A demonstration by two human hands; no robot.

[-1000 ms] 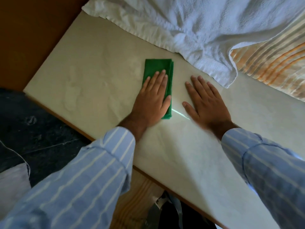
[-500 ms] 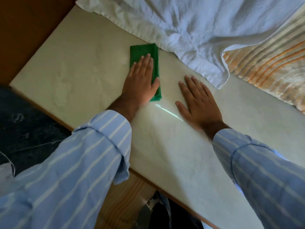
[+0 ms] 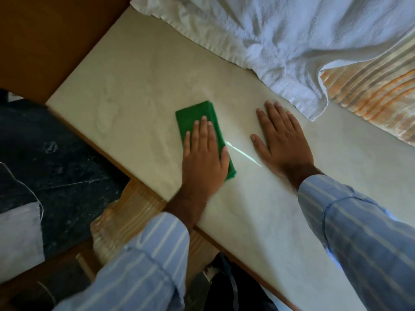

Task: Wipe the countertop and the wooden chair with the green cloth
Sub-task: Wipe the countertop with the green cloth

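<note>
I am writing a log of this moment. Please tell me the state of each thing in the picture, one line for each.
green cloth: folded, flat on the countertop, under the left hand.
left hand: flat, pressing on the cloth.
right hand: flat on bare countertop, fingers spread, holding nothing.
countertop: partly covered at the far edge.
white towel: crumpled, lying on the far edge.

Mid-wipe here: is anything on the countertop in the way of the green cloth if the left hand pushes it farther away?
Yes. The white towel lies bunched across the far part of the countertop, beyond the green cloth under the left hand. Bare surface lies between them. The right hand rests flat alongside, apart from the cloth.
</note>
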